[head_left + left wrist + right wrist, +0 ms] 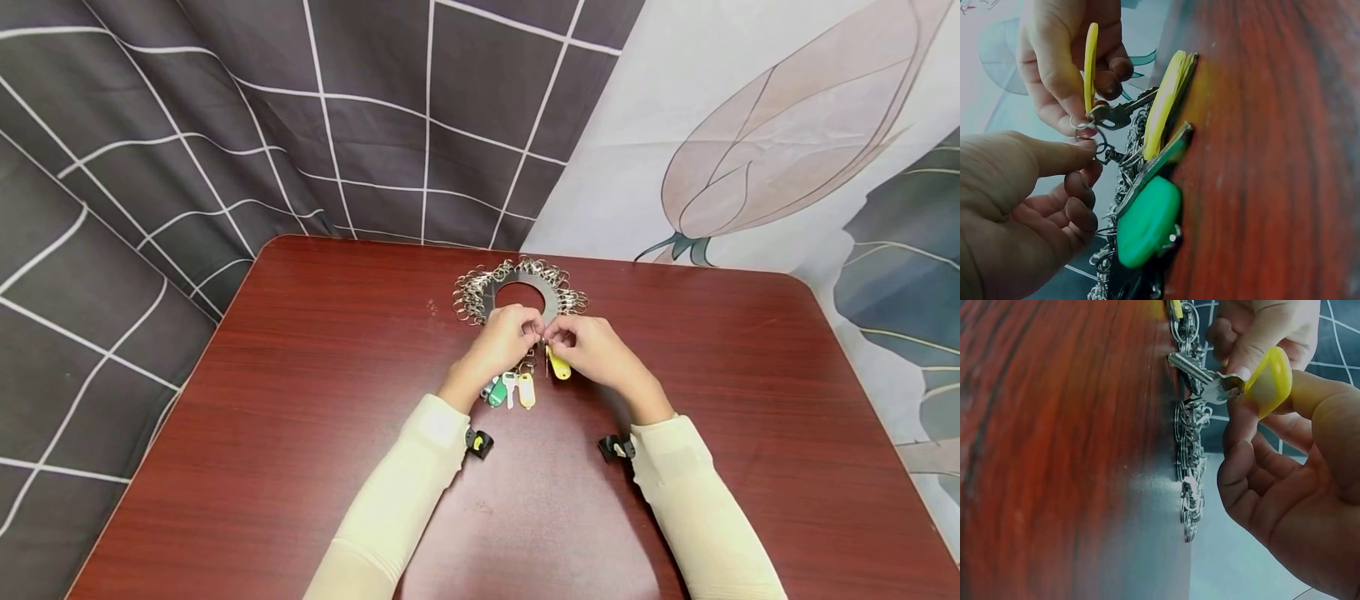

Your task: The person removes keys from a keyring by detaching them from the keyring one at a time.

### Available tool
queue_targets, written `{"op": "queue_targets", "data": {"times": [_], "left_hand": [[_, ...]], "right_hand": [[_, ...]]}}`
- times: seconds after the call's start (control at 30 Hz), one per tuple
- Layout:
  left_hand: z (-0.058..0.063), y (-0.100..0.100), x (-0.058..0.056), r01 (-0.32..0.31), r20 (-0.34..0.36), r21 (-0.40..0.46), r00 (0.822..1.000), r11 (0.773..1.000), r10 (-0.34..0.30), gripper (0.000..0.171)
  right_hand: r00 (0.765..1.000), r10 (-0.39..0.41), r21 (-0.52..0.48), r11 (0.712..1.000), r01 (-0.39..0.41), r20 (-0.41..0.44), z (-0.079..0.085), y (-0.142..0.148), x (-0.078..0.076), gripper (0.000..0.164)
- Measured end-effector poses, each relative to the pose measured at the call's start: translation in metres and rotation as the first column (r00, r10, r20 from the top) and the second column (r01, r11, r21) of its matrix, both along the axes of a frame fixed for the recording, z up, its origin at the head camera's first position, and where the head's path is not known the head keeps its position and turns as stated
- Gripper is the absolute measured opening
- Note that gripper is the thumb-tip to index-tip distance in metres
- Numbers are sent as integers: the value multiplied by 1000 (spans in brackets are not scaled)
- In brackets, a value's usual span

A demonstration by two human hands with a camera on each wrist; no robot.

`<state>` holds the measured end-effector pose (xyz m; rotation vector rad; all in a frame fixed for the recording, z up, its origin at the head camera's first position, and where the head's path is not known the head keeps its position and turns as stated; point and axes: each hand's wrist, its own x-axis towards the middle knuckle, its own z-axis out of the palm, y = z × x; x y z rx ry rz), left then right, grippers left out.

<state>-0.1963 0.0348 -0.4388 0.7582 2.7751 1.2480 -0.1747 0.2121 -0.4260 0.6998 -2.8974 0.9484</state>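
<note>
A flat grey ring plate (552, 302) lies near the table's far edge, hung with many metal clasps and split rings (471, 297). Over its near side, my left hand (501, 340) pinches a split ring (1101, 149) between thumb and forefinger. My right hand (596, 350) meets it fingertip to fingertip, pinching the small ring (1080, 127) of a yellow key tag (1274, 381). A silver key (1210, 384) hangs beside that tag. Whether the two rings are linked is hard to tell. Just below my left hand are another yellow tag (527, 391), a key (510, 387) and a green tag (498, 392).
The reddish-brown wooden table (315, 375) extends to both sides and toward me. Behind it hang a dark checked curtain (375, 133) and a white cloth with a flower print (615, 167). Black wrist cameras (480, 443) sit at both cuffs.
</note>
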Motion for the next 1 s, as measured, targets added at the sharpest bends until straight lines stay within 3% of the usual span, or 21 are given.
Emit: {"op": "queue_targets", "data": {"times": [0.2,0.37,0.6,1.0], "left_hand": [[3,-2,1,-90,60,-4,994,996,90,7],[7,-6,-1,-71,182,40,981,997,62,8],[8,-8,-2,-76,338,166,941,983,16,13],[4,-8,-3,-146,474,224,880,964,23,15]], "right_hand": [[1000,-3,-20,1000,3,-9,1,-1,-1,12],[1000,6,-37,999,-7,-22,0,-1,-1,10],[999,23,-57,998,-26,-48,0,1,-1,8],[994,59,-58,996,-65,-95,0,0,-1,6]]}}
